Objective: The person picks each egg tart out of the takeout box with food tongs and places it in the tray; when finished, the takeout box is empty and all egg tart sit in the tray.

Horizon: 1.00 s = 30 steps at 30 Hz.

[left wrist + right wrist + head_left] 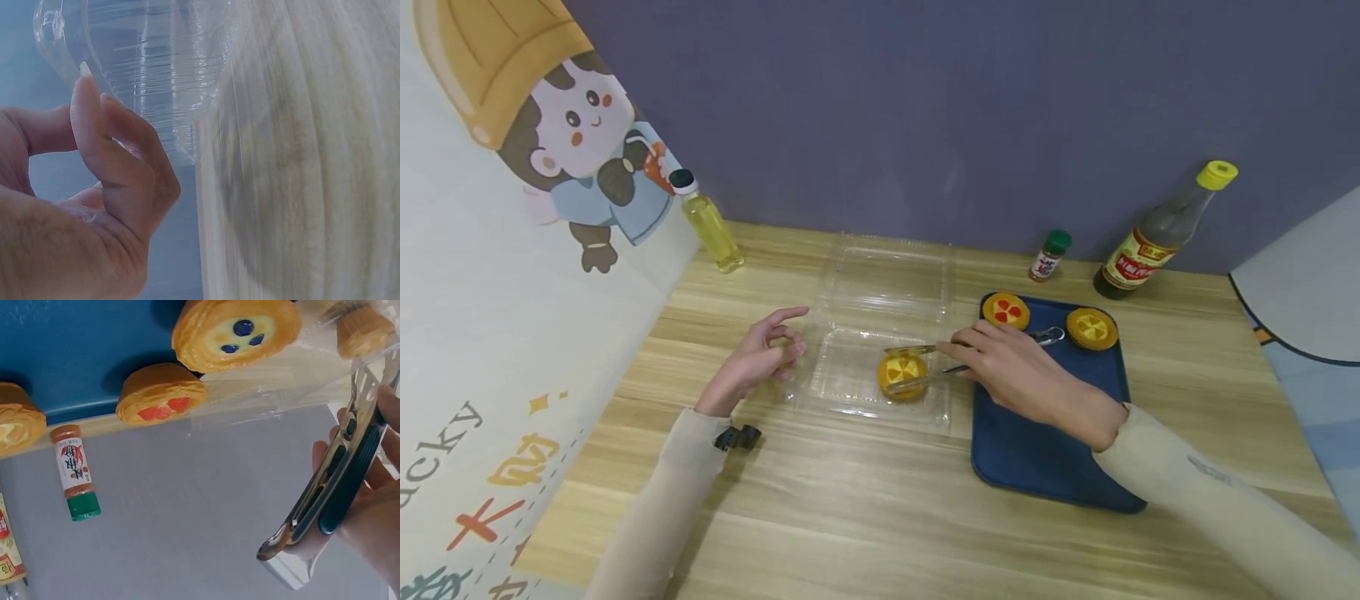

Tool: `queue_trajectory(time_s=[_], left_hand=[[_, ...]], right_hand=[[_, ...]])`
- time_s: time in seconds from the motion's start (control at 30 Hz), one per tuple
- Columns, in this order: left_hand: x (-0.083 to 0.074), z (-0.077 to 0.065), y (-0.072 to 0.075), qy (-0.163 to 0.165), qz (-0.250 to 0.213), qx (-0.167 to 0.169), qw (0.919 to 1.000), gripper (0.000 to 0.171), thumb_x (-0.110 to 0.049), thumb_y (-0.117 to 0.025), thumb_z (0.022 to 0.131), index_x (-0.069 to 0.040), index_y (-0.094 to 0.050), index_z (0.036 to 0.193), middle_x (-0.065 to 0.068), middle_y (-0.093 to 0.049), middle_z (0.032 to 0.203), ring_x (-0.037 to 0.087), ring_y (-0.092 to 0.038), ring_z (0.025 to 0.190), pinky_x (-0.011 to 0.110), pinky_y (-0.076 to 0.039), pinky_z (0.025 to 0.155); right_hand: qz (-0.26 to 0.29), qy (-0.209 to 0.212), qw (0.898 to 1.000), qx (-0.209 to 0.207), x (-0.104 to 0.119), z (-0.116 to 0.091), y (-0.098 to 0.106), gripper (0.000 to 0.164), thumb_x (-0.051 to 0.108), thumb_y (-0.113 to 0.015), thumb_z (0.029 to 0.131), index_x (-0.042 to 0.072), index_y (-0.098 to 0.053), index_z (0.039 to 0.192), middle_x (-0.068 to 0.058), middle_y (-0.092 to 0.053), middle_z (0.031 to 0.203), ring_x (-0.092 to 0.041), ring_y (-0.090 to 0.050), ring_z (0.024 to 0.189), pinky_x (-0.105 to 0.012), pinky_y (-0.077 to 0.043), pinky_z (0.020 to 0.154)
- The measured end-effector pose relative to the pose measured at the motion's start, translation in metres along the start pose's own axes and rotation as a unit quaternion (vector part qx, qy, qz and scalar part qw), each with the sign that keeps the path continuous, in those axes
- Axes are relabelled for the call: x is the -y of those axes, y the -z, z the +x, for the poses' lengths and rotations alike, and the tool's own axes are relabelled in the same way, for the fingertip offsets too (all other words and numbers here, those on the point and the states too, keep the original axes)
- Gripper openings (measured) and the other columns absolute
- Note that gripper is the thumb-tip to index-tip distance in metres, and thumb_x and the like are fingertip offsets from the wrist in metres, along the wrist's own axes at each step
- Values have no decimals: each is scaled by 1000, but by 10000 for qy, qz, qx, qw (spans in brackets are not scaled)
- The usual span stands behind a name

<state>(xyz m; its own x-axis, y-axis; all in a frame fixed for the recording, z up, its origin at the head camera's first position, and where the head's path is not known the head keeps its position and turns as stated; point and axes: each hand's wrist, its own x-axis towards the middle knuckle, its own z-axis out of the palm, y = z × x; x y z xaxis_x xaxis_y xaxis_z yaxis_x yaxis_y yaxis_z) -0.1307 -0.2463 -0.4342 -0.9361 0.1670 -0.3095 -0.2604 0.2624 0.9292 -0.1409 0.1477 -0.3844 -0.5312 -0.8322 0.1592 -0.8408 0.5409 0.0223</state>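
Observation:
My right hand (1018, 375) grips metal tongs (353, 469) with dark green handle grips. The tong arms lie on either side of an egg tart (901, 367) with yellow topping, over the base of a clear plastic clamshell box (842, 379). The box's lid (891, 271) is folded back towards the wall. Just left of the box, my left hand (760, 354) is held with loosely bent fingers and nothing in them. In the left wrist view its fingertips overlap the box's edge (59, 50).
A blue tray (1045, 454) on the right bears a red-topped tart (1006, 311), a yellow-topped tart (1092, 328) and a blueberry tart (234, 334). Behind stand a green-capped spice jar (1047, 257) and a sauce bottle (1142, 250). An oil bottle (713, 229) is at back left.

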Motion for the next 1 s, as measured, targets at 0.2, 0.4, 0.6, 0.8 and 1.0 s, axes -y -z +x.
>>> queue_trajectory(time_s=[0.2,0.4,0.6,0.8,1.0], left_hand=[[0,1,-1,11,26,22,10000,72,3,-56,98,-15,-32,164,11,-54,113,12,-57,75,21,-53,56],[-1,0,0,16,72,-38,10000,73,4,-56,98,-15,-32,164,12,-55,113,12,-57,75,22,-55,56],[-2,0,2,10,143,-59,9999,72,4,-56,98,-15,-32,163,14,-56,114,14,-58,76,24,-56,56],[-1,1,1,14,102,-5,9999,72,4,-56,98,-14,-31,164,11,-55,112,13,-57,76,22,-54,56],[0,0,0,25,77,-7,10000,73,5,-55,97,-14,-31,164,11,-55,112,13,-56,75,22,-53,56]], right_hand=[[221,-160,9996,84,-5,4,0,52,24,-77,95,11,-63,143,-8,-69,128,-24,-64,111,-39,-62,85],[393,-160,9990,121,-4,3,8,57,25,-79,94,12,-61,146,-8,-67,131,-23,-62,113,-40,-61,86],[-9,-247,9993,268,1,7,9,58,25,-81,92,13,-61,146,-10,-66,133,-26,-63,117,-42,-61,86],[-193,-387,9983,403,6,12,8,59,25,-80,93,11,-60,146,-12,-65,133,-29,-63,119,-45,-61,86],[-261,-456,9972,539,7,16,3,57,28,-78,95,10,-60,146,-12,-66,130,-30,-63,118,-45,-60,86]])
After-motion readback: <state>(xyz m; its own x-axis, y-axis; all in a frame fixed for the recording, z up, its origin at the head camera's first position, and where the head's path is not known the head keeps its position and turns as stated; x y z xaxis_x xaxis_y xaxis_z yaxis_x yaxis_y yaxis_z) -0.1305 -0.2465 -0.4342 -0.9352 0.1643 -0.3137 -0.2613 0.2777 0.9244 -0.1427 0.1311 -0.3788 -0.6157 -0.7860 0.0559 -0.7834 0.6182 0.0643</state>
